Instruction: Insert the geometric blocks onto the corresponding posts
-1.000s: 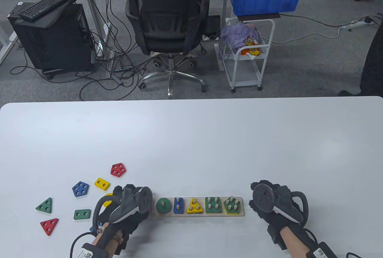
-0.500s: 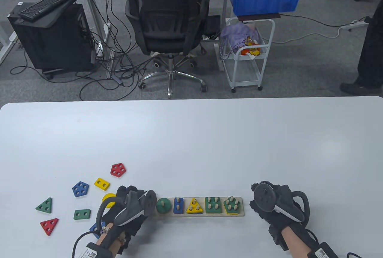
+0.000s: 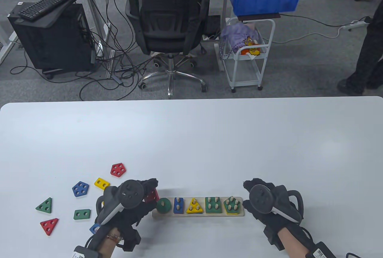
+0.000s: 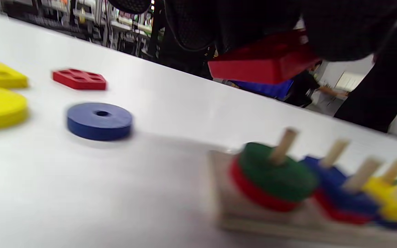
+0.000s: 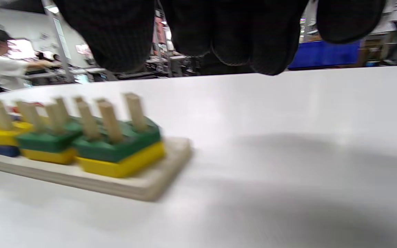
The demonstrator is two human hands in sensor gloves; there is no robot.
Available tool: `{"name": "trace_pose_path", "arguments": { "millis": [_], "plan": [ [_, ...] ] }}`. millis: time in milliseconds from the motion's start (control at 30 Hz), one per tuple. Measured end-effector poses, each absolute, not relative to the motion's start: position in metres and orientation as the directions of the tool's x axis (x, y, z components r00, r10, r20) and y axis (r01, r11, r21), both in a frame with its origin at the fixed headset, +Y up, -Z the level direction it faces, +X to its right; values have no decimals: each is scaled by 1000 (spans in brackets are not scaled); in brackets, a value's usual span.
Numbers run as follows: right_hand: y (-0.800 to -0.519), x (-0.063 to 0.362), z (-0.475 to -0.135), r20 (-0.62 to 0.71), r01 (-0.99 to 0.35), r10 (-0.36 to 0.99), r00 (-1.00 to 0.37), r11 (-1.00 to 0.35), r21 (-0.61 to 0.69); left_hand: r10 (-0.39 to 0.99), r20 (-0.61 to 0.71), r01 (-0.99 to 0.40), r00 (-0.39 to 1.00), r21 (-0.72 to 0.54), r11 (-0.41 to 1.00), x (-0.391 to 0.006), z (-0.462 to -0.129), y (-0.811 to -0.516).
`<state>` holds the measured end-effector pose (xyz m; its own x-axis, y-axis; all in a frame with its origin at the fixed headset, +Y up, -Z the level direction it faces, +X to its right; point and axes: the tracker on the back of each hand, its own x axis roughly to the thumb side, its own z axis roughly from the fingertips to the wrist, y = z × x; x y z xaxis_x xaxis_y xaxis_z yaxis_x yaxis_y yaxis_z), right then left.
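Left hand point(image 3: 131, 202) fingers gripping red block point(image 4: 260, 63) above board point(image 3: 158, 213), right hand point(image 3: 266, 202) fingers — grip unclear

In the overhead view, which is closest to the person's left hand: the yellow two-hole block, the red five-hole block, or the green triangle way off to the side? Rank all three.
Measured from the left hand:
1. Yellow two-hole block, just up and left of the hand.
2. Red pentagon block, farther back on the table.
3. Green triangle, far left.

Both hands wear black knit gloves. The left hand point(image 3: 131, 207), at the lower left of the frame, and the right hand point(image 3: 269, 204), at the lower right, each carry a dark grey tracker with a round disc top and a looping ring. Bare forearm skin shows below the gloves, with black cables and white labelled tags at the wrists.
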<state>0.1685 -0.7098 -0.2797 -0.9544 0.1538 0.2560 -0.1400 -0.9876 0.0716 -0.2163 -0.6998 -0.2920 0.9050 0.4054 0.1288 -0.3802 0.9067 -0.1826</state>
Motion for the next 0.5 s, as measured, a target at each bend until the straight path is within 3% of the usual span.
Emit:
{"name": "trace_pose_path", "arguments": {
  "millis": [167, 267, 367, 500],
  "plan": [
    [-691, 124, -271, 431, -244, 238, -871, -969, 42, 800, 59, -735, 598, -359, 575, -210, -292, -705],
    [-683, 96, -264, 547, -248, 231, -805, -968, 44, 967, -28, -860, 253, -464, 212, -200, -289, -714],
    [-678, 75, -257, 627, -292, 252, -737, -956, 41, 987, -145, -860, 67, -510, -16, -185, -286, -720],
    [-675, 64, -254, 672, -420, 292, -681, -907, -31, 971, -237, -826, 32, -553, -108, -169, -286, -730]
  ]
}}
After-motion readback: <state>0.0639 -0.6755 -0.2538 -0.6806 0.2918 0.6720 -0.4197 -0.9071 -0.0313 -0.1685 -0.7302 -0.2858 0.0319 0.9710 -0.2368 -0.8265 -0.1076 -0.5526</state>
